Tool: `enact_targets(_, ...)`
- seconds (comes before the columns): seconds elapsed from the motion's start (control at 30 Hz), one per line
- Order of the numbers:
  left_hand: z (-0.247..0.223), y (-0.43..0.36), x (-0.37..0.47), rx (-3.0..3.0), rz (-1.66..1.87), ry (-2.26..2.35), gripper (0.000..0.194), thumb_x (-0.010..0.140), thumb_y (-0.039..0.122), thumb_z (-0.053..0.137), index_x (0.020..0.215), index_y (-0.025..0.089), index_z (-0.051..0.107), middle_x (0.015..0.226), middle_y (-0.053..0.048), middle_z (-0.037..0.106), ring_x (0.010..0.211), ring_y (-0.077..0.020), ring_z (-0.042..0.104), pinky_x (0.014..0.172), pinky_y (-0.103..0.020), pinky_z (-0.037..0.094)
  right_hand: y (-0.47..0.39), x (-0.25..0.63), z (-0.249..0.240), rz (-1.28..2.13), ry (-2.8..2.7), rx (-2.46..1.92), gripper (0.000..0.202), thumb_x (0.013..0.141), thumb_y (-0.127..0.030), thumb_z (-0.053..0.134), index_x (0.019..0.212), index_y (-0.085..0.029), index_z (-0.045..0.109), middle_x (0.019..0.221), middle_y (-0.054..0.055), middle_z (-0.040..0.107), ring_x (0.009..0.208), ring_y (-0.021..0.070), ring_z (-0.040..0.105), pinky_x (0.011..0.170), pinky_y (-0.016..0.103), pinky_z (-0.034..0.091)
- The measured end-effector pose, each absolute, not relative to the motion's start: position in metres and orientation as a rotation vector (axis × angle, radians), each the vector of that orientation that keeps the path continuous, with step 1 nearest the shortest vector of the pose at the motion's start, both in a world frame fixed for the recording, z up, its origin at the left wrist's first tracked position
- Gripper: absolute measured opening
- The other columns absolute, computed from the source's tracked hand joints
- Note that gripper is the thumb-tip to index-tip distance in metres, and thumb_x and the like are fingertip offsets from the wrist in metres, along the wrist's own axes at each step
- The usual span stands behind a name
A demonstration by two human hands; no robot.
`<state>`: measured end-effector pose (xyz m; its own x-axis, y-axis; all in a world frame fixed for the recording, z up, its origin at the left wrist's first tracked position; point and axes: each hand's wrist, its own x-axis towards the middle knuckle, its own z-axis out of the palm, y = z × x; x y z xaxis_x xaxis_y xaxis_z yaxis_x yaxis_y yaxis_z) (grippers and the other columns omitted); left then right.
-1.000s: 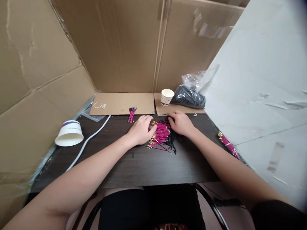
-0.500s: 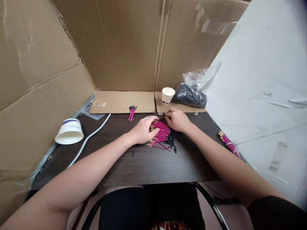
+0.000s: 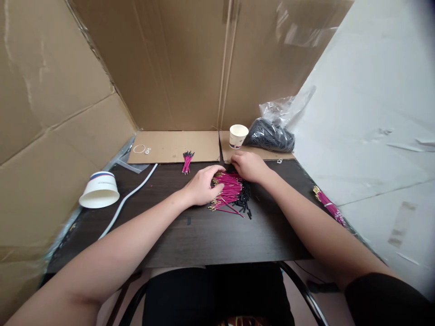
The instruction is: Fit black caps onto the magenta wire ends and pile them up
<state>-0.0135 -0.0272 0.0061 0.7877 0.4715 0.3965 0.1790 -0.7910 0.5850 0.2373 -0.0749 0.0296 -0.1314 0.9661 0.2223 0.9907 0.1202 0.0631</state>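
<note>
Magenta rods [image 3: 231,189], illegibly lettered bowl [image 3: 102,181]

The left hand [image 3: 205,185], thumb and fingers apart, rests against pink wires [image 3: 230,189] on the tabletop [image 3: 224,240]; the right hand [image 3: 248,166] is at their far edge. Black tubes [image 3: 242,202] lie beside them; a cup [image 3: 238,136] stands beside a bag [image 3: 270,136].

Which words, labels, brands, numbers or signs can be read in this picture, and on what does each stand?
None can be read clearly.
Left paper cup: a line of print, too small to read.
Back paper cup: dark marks, too blurred to read.
</note>
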Motion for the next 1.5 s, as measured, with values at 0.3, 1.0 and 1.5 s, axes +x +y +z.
enact_targets(0.3, 0.003, -0.027, -0.013, 2.42, 0.77, 0.419, 0.043, 0.097, 0.03, 0.071, 0.137, 0.015, 0.068, 0.138, -0.014, 0.076, 0.127, -0.0299, 0.074, 0.118, -0.052, 0.058, -0.095, 0.235, 0.038, 0.007, -2.429, -1.74, 0.018, 0.107, -0.014, 0.055, 0.097, -0.015, 0.069, 0.1, 0.012, 0.072, 0.089, 0.0224, 0.061, 0.078, 0.035, 0.037)
enact_targets(1.0, 0.001, -0.027, -0.006, 2.288, 1.034, 0.394, 0.017, 0.106, 0.029, 0.07, 0.099, 0.019, 0.081, 0.101, -0.006, 0.082, 0.095, -0.0226, 0.075, 0.092, -0.04, 0.058, -0.136, 0.207, 0.027, 0.043, -2.122, -1.418, 0.007, 0.113, -0.022, 0.053, 0.11, -0.019, 0.059, 0.105, 0.009, 0.067, 0.091, 0.022, 0.061, 0.082, 0.035, 0.047)
enact_targets(1.5, -0.004, -0.019, -0.004, 2.36, 0.996, 0.644, 0.008, 0.097, 0.021, 0.072, 0.095, 0.021, 0.08, 0.098, -0.004, 0.081, 0.099, -0.0243, 0.073, 0.094, -0.041, 0.058, -0.134, 0.21, 0.016, 0.117, -2.225, -1.398, 0.014, 0.107, -0.016, 0.062, 0.107, -0.015, 0.076, 0.106, 0.011, 0.068, 0.095, 0.022, 0.066, 0.087, 0.036, 0.053)
